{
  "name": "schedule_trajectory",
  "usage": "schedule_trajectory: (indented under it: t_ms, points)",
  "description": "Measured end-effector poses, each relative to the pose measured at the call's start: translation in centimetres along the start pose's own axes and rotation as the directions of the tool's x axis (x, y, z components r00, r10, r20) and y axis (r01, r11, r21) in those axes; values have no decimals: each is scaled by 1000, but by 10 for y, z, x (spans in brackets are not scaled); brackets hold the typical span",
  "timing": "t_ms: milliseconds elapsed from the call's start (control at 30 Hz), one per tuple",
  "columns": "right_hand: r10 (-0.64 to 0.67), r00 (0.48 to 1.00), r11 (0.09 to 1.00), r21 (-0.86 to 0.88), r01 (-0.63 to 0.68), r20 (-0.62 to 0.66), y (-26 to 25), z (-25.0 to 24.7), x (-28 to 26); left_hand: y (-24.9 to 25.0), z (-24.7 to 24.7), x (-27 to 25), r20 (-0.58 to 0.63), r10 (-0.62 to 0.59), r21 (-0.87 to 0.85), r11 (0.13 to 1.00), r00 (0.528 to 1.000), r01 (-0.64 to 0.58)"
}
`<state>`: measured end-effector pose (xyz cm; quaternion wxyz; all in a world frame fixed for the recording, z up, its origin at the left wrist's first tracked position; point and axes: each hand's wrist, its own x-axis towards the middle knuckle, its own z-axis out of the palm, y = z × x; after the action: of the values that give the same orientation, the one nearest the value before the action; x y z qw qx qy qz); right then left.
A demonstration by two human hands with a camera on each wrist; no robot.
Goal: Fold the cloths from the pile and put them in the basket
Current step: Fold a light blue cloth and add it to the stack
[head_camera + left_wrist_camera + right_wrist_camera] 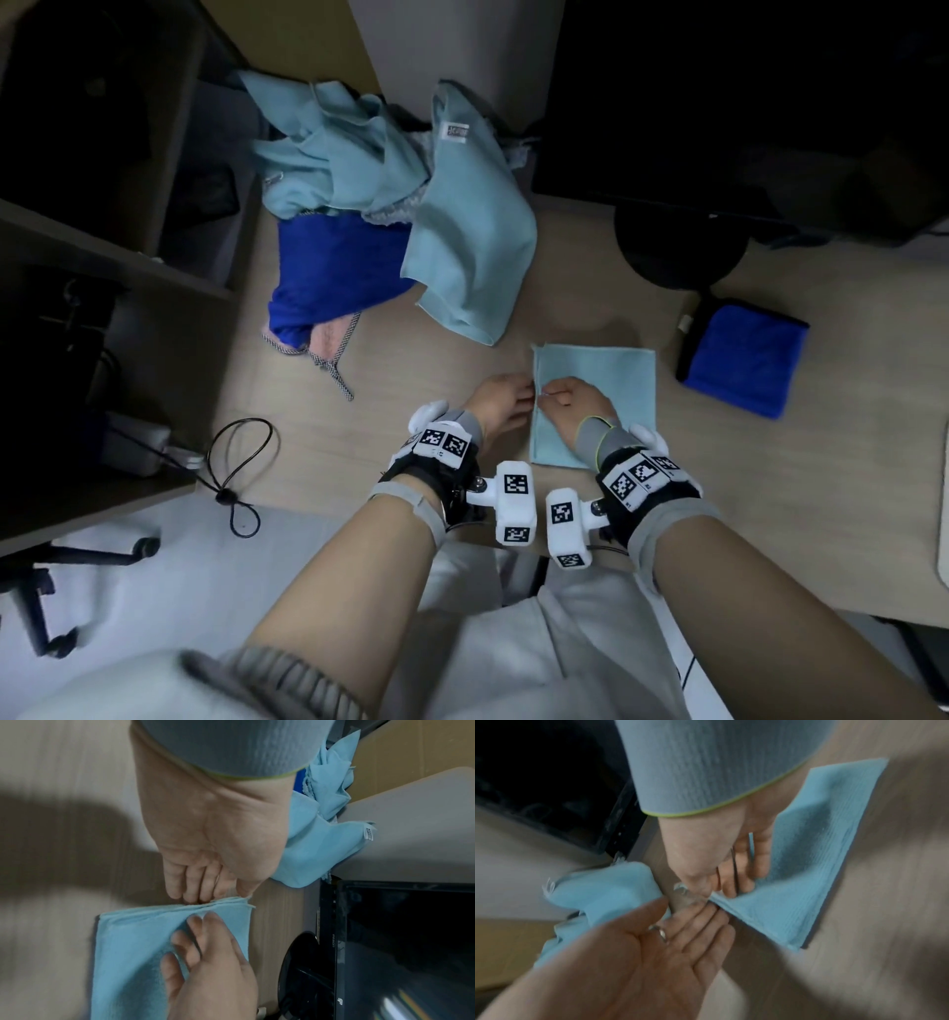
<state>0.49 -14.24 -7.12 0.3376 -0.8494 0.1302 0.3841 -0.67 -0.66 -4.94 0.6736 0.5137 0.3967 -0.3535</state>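
Writing: I read "EMSON" mirrored on the bezel of the monitor (401,953) at lower right of the left wrist view; a white tag (456,132) on the pile carries print too small for me to read.
Cloth: the folded light blue cloth (611,380) lies flat on the desk (452,360), centre right in the head view, just above my wrists.
Left hand: my left hand (500,406) sits at the cloth's left edge, fingers nearly straight, tips touching the layered edge; a ring shows on one finger.
Right hand: my right hand (570,398) rests on top of the cloth, fingers flat, pressing near that same edge.
Pile: the pile of cloths (390,205), light blue and dark blue, lies upper centre, apart from the folded one.
Nearby: a folded dark blue cloth (744,360) at right, a black cable loop (241,457) at the desk's lower left.
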Motion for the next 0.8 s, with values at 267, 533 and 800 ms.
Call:
schedule_trajectory:
  t_ms: [267,533,800]
  points:
    - [168,943,964,249,-95,-289,42,-46,-7,7,7,-6,-148,63,47,997,987,-57]
    - [333,919,937,185,-297,-211,95,-48,-8,-25,36,-7,-17,-35,157,987,999,38]
    - [209,976,939,290,-184,-58,99,-51,-17,-41,33,-11,-223,22,192,981,975,21]
